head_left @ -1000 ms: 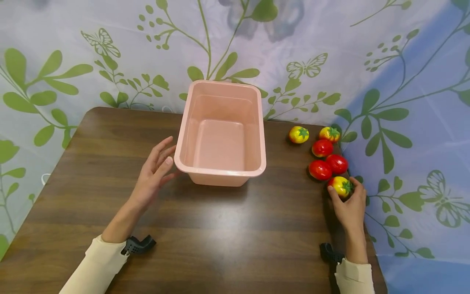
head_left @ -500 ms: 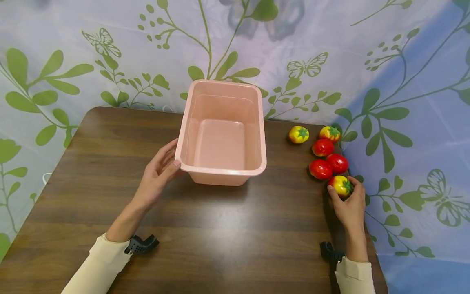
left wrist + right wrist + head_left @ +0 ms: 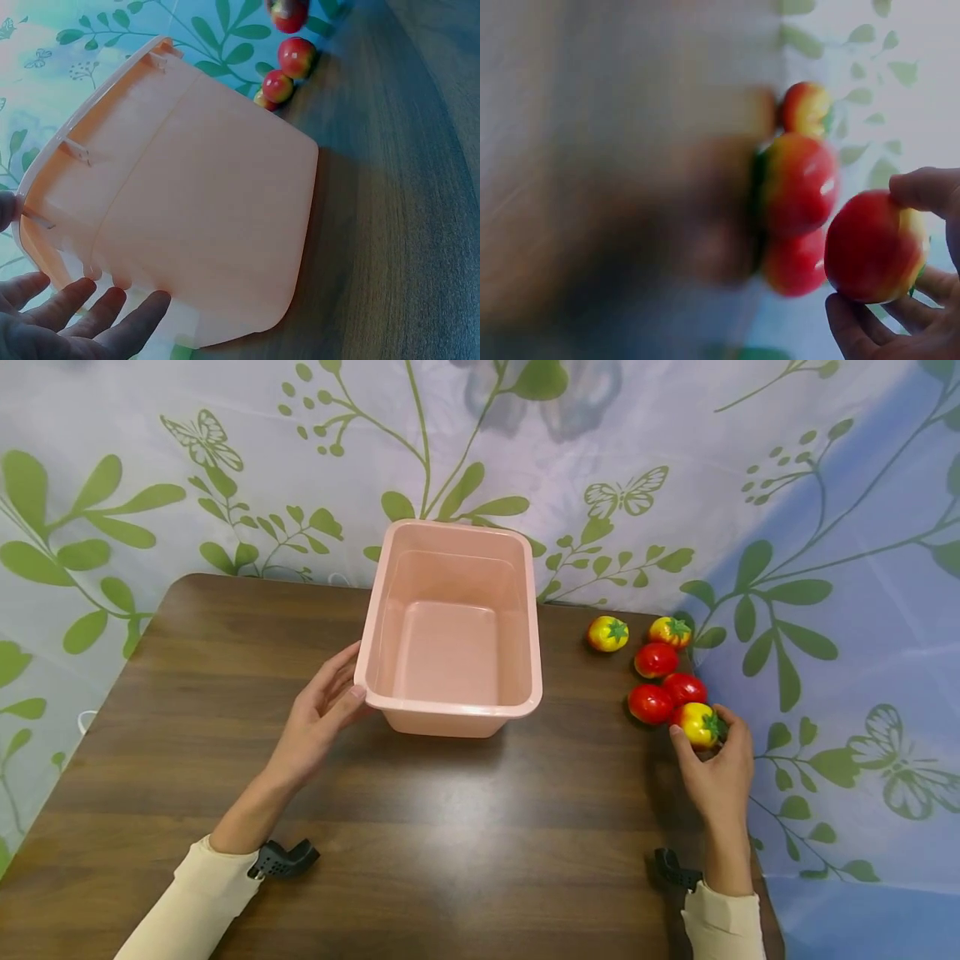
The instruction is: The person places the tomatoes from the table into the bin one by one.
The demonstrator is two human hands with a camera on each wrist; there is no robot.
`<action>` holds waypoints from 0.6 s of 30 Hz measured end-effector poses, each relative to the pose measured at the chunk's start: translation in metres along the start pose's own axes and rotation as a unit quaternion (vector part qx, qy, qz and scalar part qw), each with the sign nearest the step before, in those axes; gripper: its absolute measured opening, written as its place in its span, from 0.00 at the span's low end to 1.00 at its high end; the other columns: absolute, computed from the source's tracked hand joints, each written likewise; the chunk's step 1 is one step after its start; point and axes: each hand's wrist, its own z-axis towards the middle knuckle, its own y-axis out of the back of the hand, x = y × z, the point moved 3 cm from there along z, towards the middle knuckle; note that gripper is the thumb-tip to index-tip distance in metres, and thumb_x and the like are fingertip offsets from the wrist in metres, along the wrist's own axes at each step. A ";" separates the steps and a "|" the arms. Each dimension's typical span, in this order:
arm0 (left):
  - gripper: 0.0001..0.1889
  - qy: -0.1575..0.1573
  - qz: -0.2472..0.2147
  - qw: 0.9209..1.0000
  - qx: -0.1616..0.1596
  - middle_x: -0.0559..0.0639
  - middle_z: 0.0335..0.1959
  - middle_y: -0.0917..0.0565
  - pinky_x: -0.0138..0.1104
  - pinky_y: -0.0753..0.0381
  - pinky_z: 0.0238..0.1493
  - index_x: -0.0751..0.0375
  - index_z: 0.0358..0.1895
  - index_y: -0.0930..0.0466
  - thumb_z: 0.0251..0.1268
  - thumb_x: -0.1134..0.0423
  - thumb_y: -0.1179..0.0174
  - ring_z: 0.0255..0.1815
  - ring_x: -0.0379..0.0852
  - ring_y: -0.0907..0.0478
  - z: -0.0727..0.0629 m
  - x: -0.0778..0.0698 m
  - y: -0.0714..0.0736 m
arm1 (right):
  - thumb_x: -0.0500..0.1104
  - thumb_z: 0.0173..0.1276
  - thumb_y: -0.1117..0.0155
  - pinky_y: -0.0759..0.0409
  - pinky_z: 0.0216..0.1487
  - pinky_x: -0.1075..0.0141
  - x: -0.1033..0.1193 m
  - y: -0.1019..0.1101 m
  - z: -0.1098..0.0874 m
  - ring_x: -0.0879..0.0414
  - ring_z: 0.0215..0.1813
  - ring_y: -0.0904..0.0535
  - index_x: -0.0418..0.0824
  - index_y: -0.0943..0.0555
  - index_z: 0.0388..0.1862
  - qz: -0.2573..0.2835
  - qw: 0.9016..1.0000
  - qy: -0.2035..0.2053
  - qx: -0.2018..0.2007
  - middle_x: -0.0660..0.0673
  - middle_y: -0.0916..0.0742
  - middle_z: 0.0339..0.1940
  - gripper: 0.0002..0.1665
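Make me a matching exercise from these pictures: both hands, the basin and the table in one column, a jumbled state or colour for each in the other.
Column one
1. Left hand
2. Right hand
3. Basin
4. Table

Column two
A. Gripping a red-and-yellow fruit
B. Brown and wood-grained
C. Thumb at the basin's rim
D. Pink, open at the top

Pairs: 1-C, 2-A, 3-D, 4-B
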 end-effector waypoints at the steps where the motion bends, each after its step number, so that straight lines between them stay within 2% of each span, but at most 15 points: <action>1: 0.31 0.000 0.000 1.000 0.001 0.69 0.83 0.34 0.34 0.10 0.62 0.54 0.87 0.42 0.87 0.67 0.49 0.74 0.47 0.20 0.000 0.000 0.001 | 0.48 0.69 0.24 0.30 0.62 0.68 0.009 0.000 0.000 0.44 0.63 0.26 0.41 0.30 0.79 0.003 1.000 0.009 0.000 0.34 0.20 0.70 0.43; 3: 0.31 -0.001 0.002 1.000 0.004 0.69 0.84 0.35 0.34 0.10 0.62 0.54 0.87 0.42 0.87 0.67 0.49 0.75 0.46 0.21 -0.001 -0.001 0.001 | 0.48 0.69 0.23 0.32 0.58 0.72 0.026 0.000 0.002 0.48 0.61 0.26 0.42 0.29 0.79 0.008 1.000 0.027 0.001 0.36 0.19 0.70 0.43; 7: 0.31 -0.002 0.002 1.000 0.010 0.70 0.83 0.34 0.34 0.11 0.63 0.54 0.87 0.42 0.87 0.67 0.50 0.75 0.46 0.20 -0.002 -0.001 0.002 | 0.48 0.69 0.24 0.32 0.56 0.73 0.062 -0.004 0.006 0.51 0.60 0.27 0.42 0.28 0.79 0.027 0.997 0.067 0.011 0.38 0.19 0.71 0.42; 14: 0.31 -0.003 0.008 1.000 0.011 0.70 0.83 0.34 0.34 0.11 0.64 0.53 0.87 0.42 0.87 0.66 0.50 0.75 0.48 0.21 -0.002 -0.002 0.001 | 0.50 0.69 0.24 0.29 0.65 0.62 0.118 -0.016 0.011 0.46 0.66 0.24 0.47 0.27 0.78 0.062 0.992 0.103 0.032 0.42 0.19 0.73 0.41; 18: 0.31 -0.002 0.009 1.000 0.013 0.70 0.83 0.34 0.34 0.11 0.64 0.53 0.87 0.42 0.88 0.66 0.50 0.75 0.49 0.21 -0.002 -0.002 0.001 | 0.50 0.69 0.24 0.28 0.65 0.72 0.143 -0.027 0.012 0.50 0.65 0.23 0.46 0.26 0.77 0.082 0.987 0.134 0.046 0.45 0.19 0.73 0.40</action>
